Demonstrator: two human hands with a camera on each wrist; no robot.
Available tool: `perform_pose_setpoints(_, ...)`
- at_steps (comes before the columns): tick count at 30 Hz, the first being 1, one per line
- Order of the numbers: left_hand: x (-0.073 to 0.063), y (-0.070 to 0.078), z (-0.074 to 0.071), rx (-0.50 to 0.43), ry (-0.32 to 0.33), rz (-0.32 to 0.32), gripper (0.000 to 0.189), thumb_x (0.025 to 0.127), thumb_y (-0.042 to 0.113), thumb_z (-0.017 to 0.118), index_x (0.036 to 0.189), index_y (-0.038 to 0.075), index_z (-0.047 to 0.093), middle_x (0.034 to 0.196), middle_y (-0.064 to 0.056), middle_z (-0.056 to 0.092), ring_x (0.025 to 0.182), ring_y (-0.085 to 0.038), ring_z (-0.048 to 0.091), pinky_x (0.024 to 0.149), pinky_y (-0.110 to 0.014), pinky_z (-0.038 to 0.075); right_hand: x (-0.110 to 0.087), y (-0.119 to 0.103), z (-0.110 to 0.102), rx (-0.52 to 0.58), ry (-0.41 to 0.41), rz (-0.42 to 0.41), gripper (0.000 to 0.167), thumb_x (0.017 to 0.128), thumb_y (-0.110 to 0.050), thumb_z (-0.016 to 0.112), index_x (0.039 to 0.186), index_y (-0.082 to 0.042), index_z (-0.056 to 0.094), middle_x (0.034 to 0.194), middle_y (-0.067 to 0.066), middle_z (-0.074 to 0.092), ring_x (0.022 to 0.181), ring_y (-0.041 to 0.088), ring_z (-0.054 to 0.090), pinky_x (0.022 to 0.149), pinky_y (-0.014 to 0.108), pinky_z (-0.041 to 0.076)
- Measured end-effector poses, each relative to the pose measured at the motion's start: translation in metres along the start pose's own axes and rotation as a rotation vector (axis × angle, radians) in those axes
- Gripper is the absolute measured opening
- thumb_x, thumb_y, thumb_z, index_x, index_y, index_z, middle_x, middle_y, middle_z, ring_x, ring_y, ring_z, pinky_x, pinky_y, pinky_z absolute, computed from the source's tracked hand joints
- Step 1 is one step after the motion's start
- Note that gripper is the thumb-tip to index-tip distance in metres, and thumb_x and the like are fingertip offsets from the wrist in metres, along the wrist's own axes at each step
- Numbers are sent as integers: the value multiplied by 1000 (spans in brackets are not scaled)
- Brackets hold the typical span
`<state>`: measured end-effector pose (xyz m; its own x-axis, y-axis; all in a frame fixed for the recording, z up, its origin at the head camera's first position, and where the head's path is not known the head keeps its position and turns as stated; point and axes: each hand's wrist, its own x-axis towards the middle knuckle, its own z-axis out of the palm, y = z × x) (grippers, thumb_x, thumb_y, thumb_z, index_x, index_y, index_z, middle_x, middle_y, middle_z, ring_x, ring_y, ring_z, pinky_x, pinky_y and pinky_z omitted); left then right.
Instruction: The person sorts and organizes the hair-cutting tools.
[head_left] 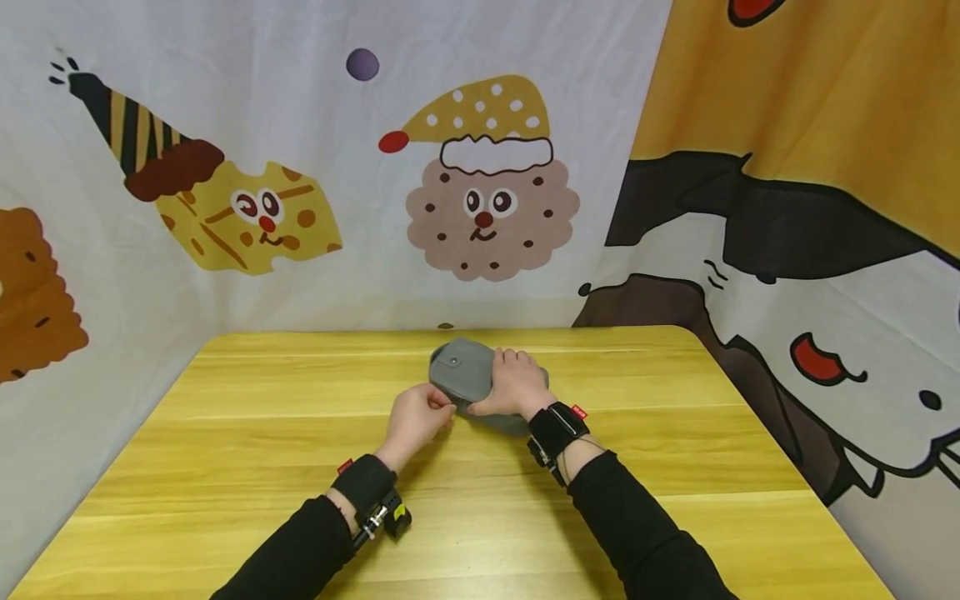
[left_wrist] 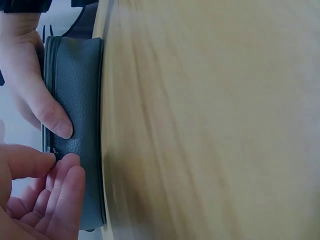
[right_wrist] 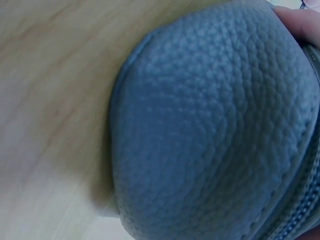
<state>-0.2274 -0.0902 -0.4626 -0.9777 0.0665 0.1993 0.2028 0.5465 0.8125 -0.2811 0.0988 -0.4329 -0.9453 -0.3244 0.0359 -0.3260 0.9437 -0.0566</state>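
A grey pebbled-leather zip case (head_left: 462, 375) with a small snap tab lies at a slant near the far side of the table. My right hand (head_left: 516, 385) holds it from above, fingers over the top and thumb (left_wrist: 52, 117) against the near side wall. At the case's near left side, my left hand (head_left: 417, 418) pinches the small zipper pull (left_wrist: 55, 151) between thumb and fingers. The zip track (right_wrist: 299, 205) runs along the upper edge of the side wall. What the case contains is hidden.
The wood-grain table (head_left: 285, 433) extends around the case. Behind it hangs a white cloth (head_left: 300, 100) printed with cartoon figures, which continues on the right with a large cartoon face. Black wrist straps (head_left: 365, 485) with small cameras sit on both wrists.
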Motion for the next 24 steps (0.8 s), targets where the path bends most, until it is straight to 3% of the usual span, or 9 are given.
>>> perform_pose_setpoints(17, -4, 1, -5, 192, 85, 136, 15, 79, 7, 74, 70, 13, 64, 63, 6, 60, 54, -10, 52, 54, -30, 46, 1, 1, 3, 28, -3, -12, 121, 67, -71, 75, 149, 7, 34, 144, 25, 44, 132, 38, 42, 110, 45, 34)
perform_pose_setpoints(24, -5, 5, -7, 199, 82, 118, 14, 78, 6, 72, 69, 13, 63, 62, 6, 58, 53, -11, 51, 53, -30, 45, -1, 0, 1, 43, -26, -4, 121, 68, -70, 76, 150, 6, 32, 147, 25, 41, 135, 38, 39, 110, 46, 34)
